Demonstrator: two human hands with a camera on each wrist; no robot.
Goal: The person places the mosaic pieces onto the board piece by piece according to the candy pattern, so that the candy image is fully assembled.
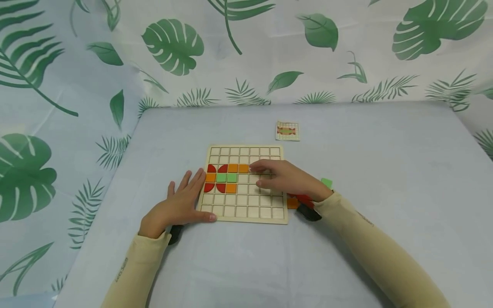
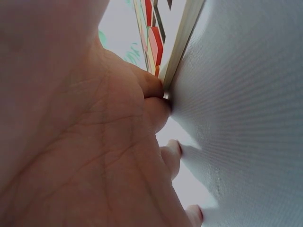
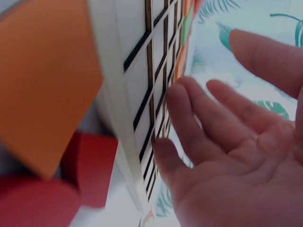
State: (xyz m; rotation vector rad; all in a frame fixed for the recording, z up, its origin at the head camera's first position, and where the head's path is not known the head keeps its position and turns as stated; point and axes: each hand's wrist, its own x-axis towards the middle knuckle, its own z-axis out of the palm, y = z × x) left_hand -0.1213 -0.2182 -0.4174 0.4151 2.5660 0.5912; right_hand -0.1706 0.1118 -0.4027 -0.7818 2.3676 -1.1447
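A wooden grid board (image 1: 254, 211) lies flat on the table. Toward its left side sit red quarter-round tiles (image 1: 221, 188), orange square tiles (image 1: 233, 168) and two green square tiles (image 1: 226, 178). My left hand (image 1: 179, 207) spreads its fingers at the board's left edge, thumb on the front-left corner; in the left wrist view the fingertips (image 2: 156, 113) meet the edge. My right hand (image 1: 285, 176) is over the board's right half, its fingertips beside the rightmost orange tile. The right wrist view shows its palm and loosely bent fingers (image 3: 182, 106) holding nothing.
A small pattern card (image 1: 287, 131) lies behind the board. Right of the board are loose orange (image 1: 292, 203), red (image 1: 306, 199) and green (image 1: 326, 182) pieces, partly hidden by the right wrist. Leaf-printed cloth (image 1: 250, 51) hangs at the back and left.
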